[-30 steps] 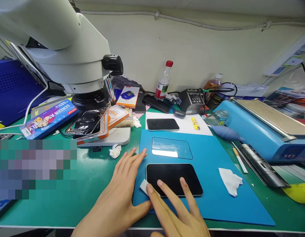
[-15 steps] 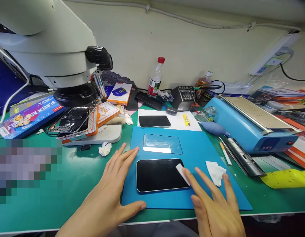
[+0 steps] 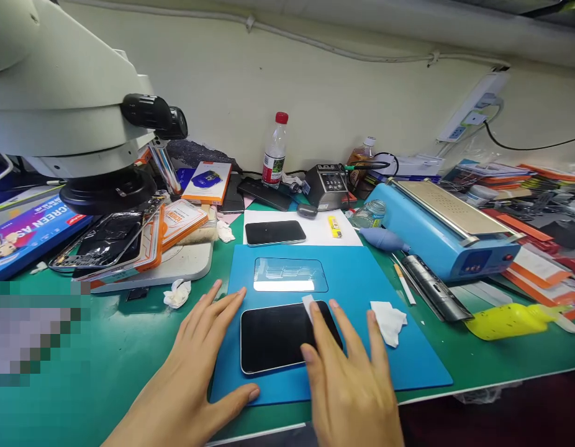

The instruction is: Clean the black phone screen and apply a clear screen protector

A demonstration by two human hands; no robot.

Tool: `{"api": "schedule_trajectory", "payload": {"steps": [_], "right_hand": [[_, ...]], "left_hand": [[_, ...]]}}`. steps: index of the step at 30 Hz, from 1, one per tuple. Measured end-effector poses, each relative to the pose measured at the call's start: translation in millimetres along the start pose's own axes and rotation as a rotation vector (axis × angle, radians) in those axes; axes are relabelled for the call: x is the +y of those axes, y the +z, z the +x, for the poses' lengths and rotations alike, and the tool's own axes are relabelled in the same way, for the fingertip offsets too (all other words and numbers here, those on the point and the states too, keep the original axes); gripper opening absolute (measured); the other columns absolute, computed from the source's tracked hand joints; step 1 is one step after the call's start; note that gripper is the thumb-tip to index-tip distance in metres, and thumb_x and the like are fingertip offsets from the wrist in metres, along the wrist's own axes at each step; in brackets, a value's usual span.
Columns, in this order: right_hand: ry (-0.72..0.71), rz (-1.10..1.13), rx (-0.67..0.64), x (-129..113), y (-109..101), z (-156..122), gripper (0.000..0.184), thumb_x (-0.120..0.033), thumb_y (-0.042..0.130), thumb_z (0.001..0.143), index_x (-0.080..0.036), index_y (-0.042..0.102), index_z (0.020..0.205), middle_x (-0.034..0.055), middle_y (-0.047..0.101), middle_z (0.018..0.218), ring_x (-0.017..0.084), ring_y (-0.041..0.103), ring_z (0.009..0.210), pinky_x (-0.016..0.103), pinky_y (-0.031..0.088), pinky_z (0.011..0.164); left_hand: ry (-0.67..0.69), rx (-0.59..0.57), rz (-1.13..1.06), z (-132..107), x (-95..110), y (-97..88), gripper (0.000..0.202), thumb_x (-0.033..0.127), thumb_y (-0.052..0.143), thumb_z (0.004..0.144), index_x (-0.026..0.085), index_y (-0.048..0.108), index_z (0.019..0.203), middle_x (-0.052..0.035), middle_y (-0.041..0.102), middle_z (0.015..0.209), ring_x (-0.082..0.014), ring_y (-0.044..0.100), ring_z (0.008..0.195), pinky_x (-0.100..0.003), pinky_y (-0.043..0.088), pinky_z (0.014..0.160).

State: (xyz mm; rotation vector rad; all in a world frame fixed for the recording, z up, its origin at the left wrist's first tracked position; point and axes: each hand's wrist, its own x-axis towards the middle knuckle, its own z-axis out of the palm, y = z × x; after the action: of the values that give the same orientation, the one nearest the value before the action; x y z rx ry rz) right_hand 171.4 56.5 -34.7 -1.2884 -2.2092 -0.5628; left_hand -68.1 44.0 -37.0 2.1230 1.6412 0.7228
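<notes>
A black phone [image 3: 273, 338] with a silver edge lies screen up on the blue mat [image 3: 422, 366]. At its left side my left hand [image 3: 199, 360] lies with fingers stretched out and thumb apart, holding nothing. Over the phone's right part is my right hand [image 3: 348, 372], fingers spread. Its index fingertip presses a small white strip [image 3: 308, 304] against the screen near the top edge; the thumb is apart from the strip. Behind the phone sits a clear dark-bordered screen protector [image 3: 291, 274]. A white wipe [image 3: 389, 323] lies right of my right hand.
Another phone [image 3: 275, 233] rests on white paper behind the mat. To the left are a microscope [image 3: 82, 124], opened phone parts and a crumpled tissue [image 3: 177, 294]. A blue heating machine [image 3: 436, 236], an air blower [image 3: 385, 238] and a yellow bottle [image 3: 511, 321] stand or lie right.
My right hand has moved left across the phone, and the white strip has shifted with its index finger toward the top edge. The view has turned slightly right; my left hand stays beside the phone.
</notes>
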Motion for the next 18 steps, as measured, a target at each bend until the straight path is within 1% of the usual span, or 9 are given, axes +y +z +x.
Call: {"api": "schedule_trajectory", "payload": {"steps": [3, 6, 7, 9, 11, 12, 14, 16, 18], "right_hand": [[-0.147, 0.089, 0.002, -16, 6, -3, 0.052, -0.039, 0.049, 0.114, -0.002, 0.063, 0.148, 0.0064, 0.059, 0.162, 0.031, 0.061, 0.147, 0.057, 0.015, 0.141], [-0.301, 0.097, -0.017, -14, 0, -13, 0.055, -0.049, 0.041, 0.117, -0.009, 0.068, 0.144, 0.0001, 0.061, 0.159, 0.026, 0.066, 0.139, 0.057, 0.007, 0.142], [-0.28, 0.064, -0.036, -8, -4, -16, 0.054, -0.047, 0.042, 0.117, -0.009, 0.067, 0.145, 0.0002, 0.061, 0.159, 0.027, 0.067, 0.139, 0.058, 0.007, 0.141], [-0.155, 0.022, -0.049, 3, -10, -17, 0.048, -0.033, 0.047, 0.115, -0.003, 0.062, 0.149, 0.0042, 0.063, 0.157, 0.031, 0.064, 0.142, 0.061, 0.015, 0.14], [-0.045, 0.023, -0.036, 5, -11, -14, 0.049, -0.022, 0.052, 0.111, 0.003, 0.056, 0.153, 0.0083, 0.063, 0.157, 0.034, 0.059, 0.148, 0.064, 0.022, 0.138], [-0.044, 0.042, -0.027, 1, -8, -12, 0.05, -0.023, 0.053, 0.111, 0.003, 0.055, 0.153, 0.0088, 0.062, 0.158, 0.034, 0.057, 0.149, 0.064, 0.022, 0.138], [-0.113, 0.095, -0.011, -14, 0, -9, 0.052, -0.03, 0.055, 0.111, 0.001, 0.057, 0.152, 0.0076, 0.059, 0.161, 0.032, 0.057, 0.149, 0.062, 0.018, 0.14], [-0.183, 0.14, -0.01, -30, 8, -6, 0.054, -0.04, 0.051, 0.113, -0.002, 0.061, 0.15, 0.0044, 0.056, 0.164, 0.03, 0.056, 0.15, 0.06, 0.013, 0.141], [-0.187, 0.158, -0.016, -39, 12, -3, 0.056, -0.045, 0.05, 0.114, -0.004, 0.061, 0.151, 0.001, 0.055, 0.165, 0.029, 0.055, 0.151, 0.058, 0.011, 0.142]], "left_hand": [[0.019, 0.0, 0.002, 1, -1, 0.6, 0.093, 0.033, 0.068, 0.101, 0.049, 0.012, 0.174, -0.0009, 0.035, 0.181, -0.0394, 0.018, 0.172, -0.07, 0.038, 0.129], [0.004, 0.004, 0.008, 1, -3, -0.3, 0.096, 0.033, 0.07, 0.1, 0.048, 0.012, 0.174, -0.0017, 0.035, 0.182, -0.0402, 0.018, 0.172, -0.069, 0.04, 0.129], [0.004, -0.003, 0.013, 1, -4, -0.8, 0.096, 0.034, 0.07, 0.1, 0.047, 0.012, 0.175, -0.0022, 0.034, 0.182, -0.0409, 0.018, 0.172, -0.069, 0.041, 0.128], [0.028, -0.031, 0.025, 2, -5, -1.7, 0.098, 0.038, 0.072, 0.1, 0.047, 0.01, 0.176, -0.0029, 0.033, 0.183, -0.0423, 0.018, 0.171, -0.069, 0.046, 0.125], [0.045, -0.045, 0.034, 2, -6, -2.2, 0.099, 0.04, 0.072, 0.1, 0.047, 0.009, 0.176, -0.0029, 0.033, 0.183, -0.0428, 0.018, 0.171, -0.069, 0.049, 0.122], [0.043, -0.039, 0.032, 2, -5, -2.2, 0.099, 0.04, 0.072, 0.1, 0.047, 0.009, 0.176, -0.0023, 0.033, 0.183, -0.0423, 0.018, 0.172, -0.069, 0.048, 0.123], [0.016, -0.01, 0.016, 1, -2, -1.7, 0.096, 0.036, 0.07, 0.1, 0.049, 0.011, 0.175, 0.0003, 0.035, 0.182, -0.0391, 0.017, 0.172, -0.069, 0.043, 0.127], [-0.009, 0.009, -0.002, 1, 1, -0.9, 0.091, 0.031, 0.065, 0.101, 0.05, 0.013, 0.174, 0.0029, 0.035, 0.182, -0.0354, 0.018, 0.173, -0.067, 0.039, 0.13], [-0.013, 0.013, -0.009, 0, 3, -0.1, 0.087, 0.031, 0.062, 0.103, 0.05, 0.015, 0.173, 0.0036, 0.037, 0.181, -0.0344, 0.019, 0.172, -0.065, 0.04, 0.13]]}}
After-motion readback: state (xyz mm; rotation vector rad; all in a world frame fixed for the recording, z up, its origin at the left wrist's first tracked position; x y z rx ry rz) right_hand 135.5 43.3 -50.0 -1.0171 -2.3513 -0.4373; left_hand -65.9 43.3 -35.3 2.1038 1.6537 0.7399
